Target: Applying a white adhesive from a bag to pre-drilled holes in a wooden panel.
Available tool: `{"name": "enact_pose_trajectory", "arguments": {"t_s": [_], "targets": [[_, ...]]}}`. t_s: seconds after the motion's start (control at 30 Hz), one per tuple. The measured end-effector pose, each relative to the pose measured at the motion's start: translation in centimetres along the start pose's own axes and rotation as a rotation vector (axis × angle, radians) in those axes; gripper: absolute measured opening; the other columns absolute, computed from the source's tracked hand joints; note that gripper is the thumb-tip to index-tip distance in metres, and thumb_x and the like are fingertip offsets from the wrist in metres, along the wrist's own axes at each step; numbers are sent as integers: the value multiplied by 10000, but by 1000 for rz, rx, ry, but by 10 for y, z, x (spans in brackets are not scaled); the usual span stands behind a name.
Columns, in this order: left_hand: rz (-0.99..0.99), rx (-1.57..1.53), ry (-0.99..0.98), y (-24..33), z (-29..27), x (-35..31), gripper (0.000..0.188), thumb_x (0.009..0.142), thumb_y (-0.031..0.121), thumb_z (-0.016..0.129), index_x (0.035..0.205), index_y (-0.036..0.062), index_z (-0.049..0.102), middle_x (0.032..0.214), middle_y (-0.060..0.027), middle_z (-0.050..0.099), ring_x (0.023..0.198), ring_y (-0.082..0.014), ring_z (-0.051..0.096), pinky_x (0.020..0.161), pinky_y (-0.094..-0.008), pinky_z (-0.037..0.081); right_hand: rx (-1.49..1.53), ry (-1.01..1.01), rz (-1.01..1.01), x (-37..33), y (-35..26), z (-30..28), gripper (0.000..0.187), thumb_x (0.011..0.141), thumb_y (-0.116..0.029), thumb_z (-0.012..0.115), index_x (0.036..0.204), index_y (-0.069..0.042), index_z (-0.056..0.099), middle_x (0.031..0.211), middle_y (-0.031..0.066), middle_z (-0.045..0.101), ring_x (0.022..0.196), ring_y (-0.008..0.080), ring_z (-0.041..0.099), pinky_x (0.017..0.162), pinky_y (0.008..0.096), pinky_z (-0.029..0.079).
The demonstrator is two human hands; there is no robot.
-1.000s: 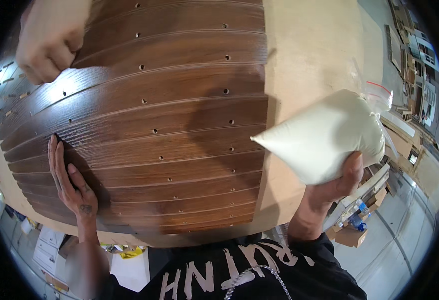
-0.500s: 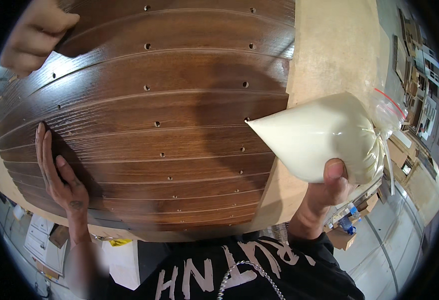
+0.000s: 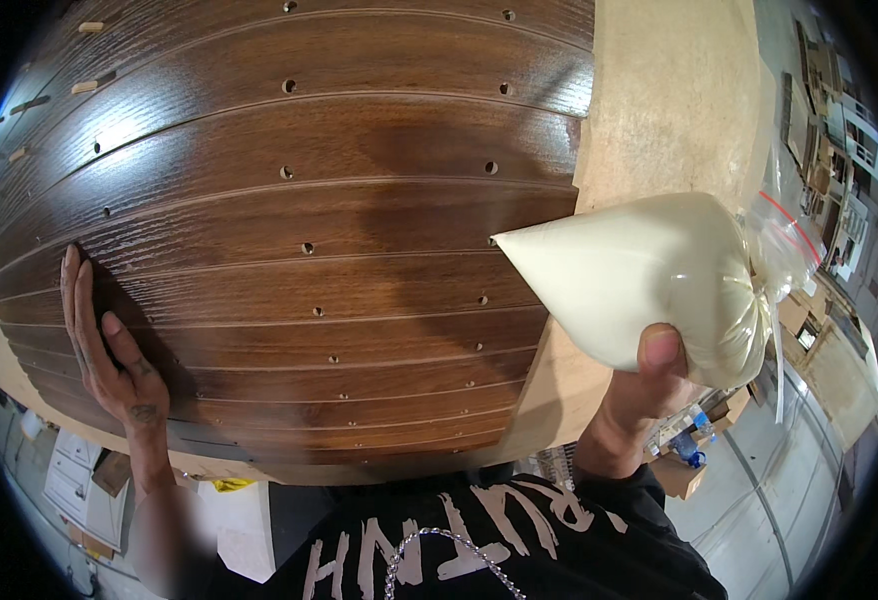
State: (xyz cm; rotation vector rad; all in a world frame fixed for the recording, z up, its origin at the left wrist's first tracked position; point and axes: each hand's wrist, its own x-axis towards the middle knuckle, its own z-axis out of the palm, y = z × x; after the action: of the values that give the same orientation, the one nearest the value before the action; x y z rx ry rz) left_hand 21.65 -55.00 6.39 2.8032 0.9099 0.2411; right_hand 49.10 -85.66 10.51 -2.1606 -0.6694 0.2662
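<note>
- Glue bag [image 3: 649, 280], a clear plastic pouch full of cream-coloured paste, sits in the right hand [image 3: 649, 385] at the right side of the view, over the pale bare edge of the workbench [image 3: 679, 90]; its pointed tip aims left and just meets the edge of the dark wood panel [image 3: 289, 220].
- Compared with half a second ago, the bag's tip is lower and nearer the panel's right edge, and the other person's hand that showed at the upper left is gone from view.
- Right hand: fingers wrapped round the bag's fat end, thumb pressed on its front, gripping it.
- Left hand [image 3: 109, 345]: fingers spread flat and open on the panel's left edge, holding nothing; it has stayed in the same spot.
- Counts: one bag, one grooved panel, two hands of the wearer; about fourteen small drilled holes show clearly on the panel, and a few short wooden dowels [image 3: 84, 87] stand along its far left rim, too blurred to count exactly.
</note>
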Motion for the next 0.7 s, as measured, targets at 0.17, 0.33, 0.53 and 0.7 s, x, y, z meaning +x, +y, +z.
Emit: {"name": "enact_pose_trajectory", "arguments": {"t_s": [0.17,0.33,0.53,0.7], "targets": [[-27,9,-14,1,-1,1,450,1044,296,306,1383,39,456,1452,-132,434,1375,-294,367,1147,-438,286,10,128,165,0,-21,11,762,810,-594,645,1238,28,543,1169,151,595,1026,273,611,892,395,508],[-38,-8,-14,-1,-1,-2,448,1044,295,306,1386,46,452,1458,-129,427,1379,-292,360,1151,-442,281,319,319,302,-3,-15,11,932,690,-599,776,1366,-49,444,1329,85,500,1222,250,486,1014,404,425],[-41,9,-28,2,-2,-2,446,1043,294,305,1387,52,453,1457,-132,427,1380,-296,358,1154,-445,277,159,295,208,9,-8,14,870,708,-611,755,1296,-16,513,1241,92,567,1110,235,563,944,383,476],[-31,16,-21,3,-1,0,428,1039,260,302,1378,52,458,1446,-136,437,1370,-308,373,1153,-452,289,192,227,177,21,-15,20,774,746,-548,763,1252,-4,549,1179,98,603,1056,231,591,906,375,492]]}}
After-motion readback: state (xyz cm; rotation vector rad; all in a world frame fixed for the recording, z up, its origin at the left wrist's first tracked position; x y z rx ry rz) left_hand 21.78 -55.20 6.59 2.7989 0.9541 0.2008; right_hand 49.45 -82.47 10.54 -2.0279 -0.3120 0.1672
